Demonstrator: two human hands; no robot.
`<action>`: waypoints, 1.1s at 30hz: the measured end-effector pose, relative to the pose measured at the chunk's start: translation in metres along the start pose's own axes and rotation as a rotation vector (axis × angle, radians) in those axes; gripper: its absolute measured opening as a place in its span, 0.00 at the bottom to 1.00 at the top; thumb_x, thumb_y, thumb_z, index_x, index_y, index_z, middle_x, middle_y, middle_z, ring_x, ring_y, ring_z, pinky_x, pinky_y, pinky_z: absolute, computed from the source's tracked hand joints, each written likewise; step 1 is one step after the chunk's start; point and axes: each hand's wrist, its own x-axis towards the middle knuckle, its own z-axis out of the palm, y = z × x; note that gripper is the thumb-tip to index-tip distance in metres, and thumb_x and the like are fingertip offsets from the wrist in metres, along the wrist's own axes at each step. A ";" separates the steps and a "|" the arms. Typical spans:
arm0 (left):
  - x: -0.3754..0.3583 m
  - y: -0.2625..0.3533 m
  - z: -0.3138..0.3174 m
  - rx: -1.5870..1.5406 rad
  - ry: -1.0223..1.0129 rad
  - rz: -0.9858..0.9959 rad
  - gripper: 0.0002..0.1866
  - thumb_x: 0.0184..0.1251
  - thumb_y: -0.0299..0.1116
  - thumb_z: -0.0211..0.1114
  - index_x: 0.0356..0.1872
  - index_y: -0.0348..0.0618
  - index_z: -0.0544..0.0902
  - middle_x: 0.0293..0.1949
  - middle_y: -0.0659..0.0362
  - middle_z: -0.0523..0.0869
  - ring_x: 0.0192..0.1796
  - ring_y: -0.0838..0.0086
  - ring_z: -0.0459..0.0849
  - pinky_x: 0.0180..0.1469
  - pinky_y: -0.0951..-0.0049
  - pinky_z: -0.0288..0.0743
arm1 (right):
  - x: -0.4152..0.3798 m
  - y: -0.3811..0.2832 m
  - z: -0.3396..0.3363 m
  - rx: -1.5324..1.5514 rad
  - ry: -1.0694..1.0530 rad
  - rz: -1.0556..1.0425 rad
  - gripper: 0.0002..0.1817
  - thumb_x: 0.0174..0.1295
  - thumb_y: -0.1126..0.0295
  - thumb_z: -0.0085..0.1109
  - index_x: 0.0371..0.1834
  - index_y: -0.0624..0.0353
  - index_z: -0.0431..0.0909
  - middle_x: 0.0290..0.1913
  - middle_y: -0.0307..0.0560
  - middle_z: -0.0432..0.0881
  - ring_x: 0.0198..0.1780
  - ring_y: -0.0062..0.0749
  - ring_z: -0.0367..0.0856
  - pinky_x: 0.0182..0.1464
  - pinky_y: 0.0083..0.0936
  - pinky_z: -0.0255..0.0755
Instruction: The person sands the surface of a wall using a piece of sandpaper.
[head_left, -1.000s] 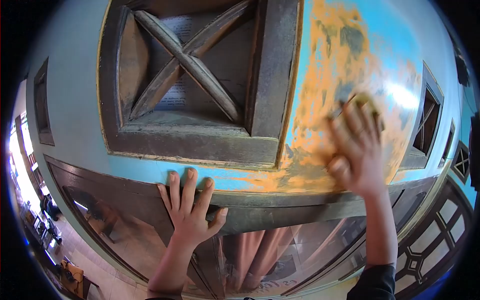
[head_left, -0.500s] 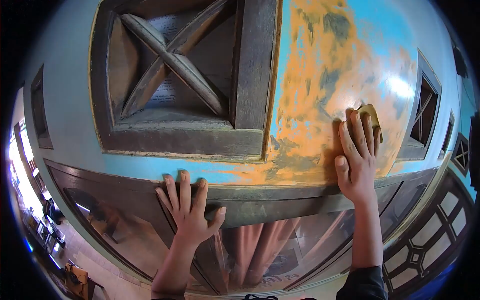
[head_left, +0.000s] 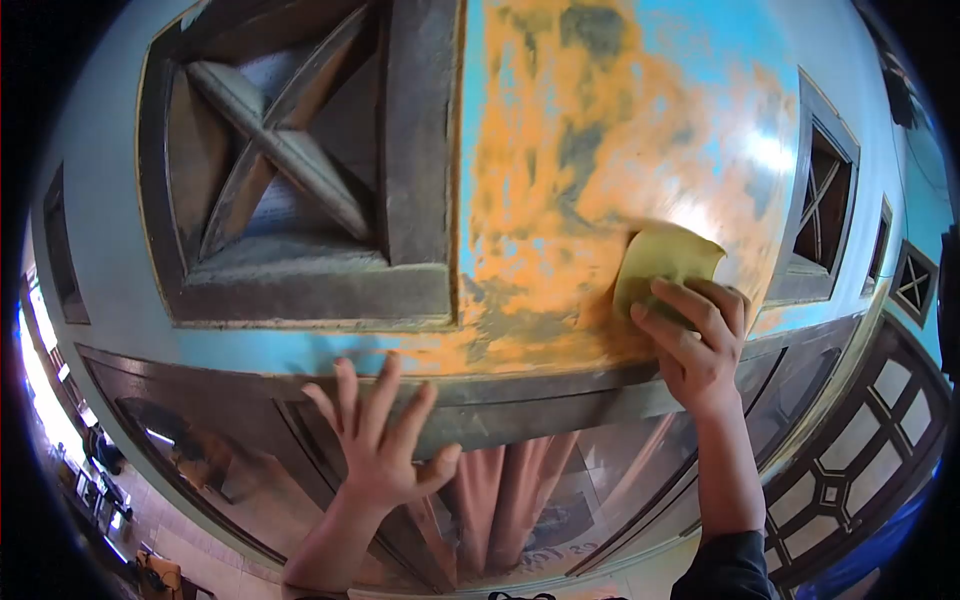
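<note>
A yellowish sheet of sandpaper (head_left: pixel 665 262) is gripped at its lower right by my right hand (head_left: pixel 697 335), whose fingers bend over it. The sheet overlaps a wall (head_left: pixel 540 215) patched in orange, blue and dark grey, its upper edge curling slightly outward. My left hand (head_left: pixel 378 440) has its fingers spread, fingertips at the blue strip just above a dark wooden door frame (head_left: pixel 490 405). Nothing is in that hand.
A dark wooden vent with a crossed lattice (head_left: pixel 268 150) sits in the wall at upper left; a similar vent (head_left: pixel 818 200) is at right. Below are glass panes with a pinkish curtain (head_left: pixel 515 490) showing. A panelled door (head_left: pixel 850 475) stands at lower right.
My right hand has moved down and turned; the sandpaper, mostly hidden behind the fingers before, now shows broadly. My left hand's fingers are spread wider. The view has shifted right.
</note>
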 end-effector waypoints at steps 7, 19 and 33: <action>0.059 0.074 0.027 -0.482 0.013 0.472 0.28 0.74 0.59 0.54 0.60 0.48 0.82 0.67 0.48 0.77 0.77 0.50 0.64 0.77 0.47 0.56 | -0.015 0.009 -0.006 0.046 -0.084 -0.098 0.15 0.57 0.65 0.62 0.48 0.36 0.88 0.61 0.29 0.83 0.65 0.34 0.78 0.68 0.41 0.66; 0.228 0.054 0.009 0.329 -0.232 0.399 0.38 0.68 0.66 0.55 0.77 0.67 0.64 0.80 0.57 0.57 0.82 0.53 0.50 0.80 0.45 0.44 | -0.071 0.078 -0.015 0.075 -0.017 0.076 0.21 0.58 0.65 0.59 0.56 0.45 0.84 0.68 0.50 0.77 0.72 0.54 0.70 0.77 0.56 0.51; 0.246 0.107 0.036 0.360 -0.239 0.495 0.40 0.65 0.69 0.57 0.76 0.68 0.66 0.80 0.57 0.58 0.81 0.52 0.54 0.80 0.47 0.46 | -0.082 0.110 -0.005 0.047 0.125 0.328 0.26 0.68 0.46 0.55 0.62 0.48 0.80 0.72 0.56 0.71 0.75 0.59 0.64 0.76 0.58 0.48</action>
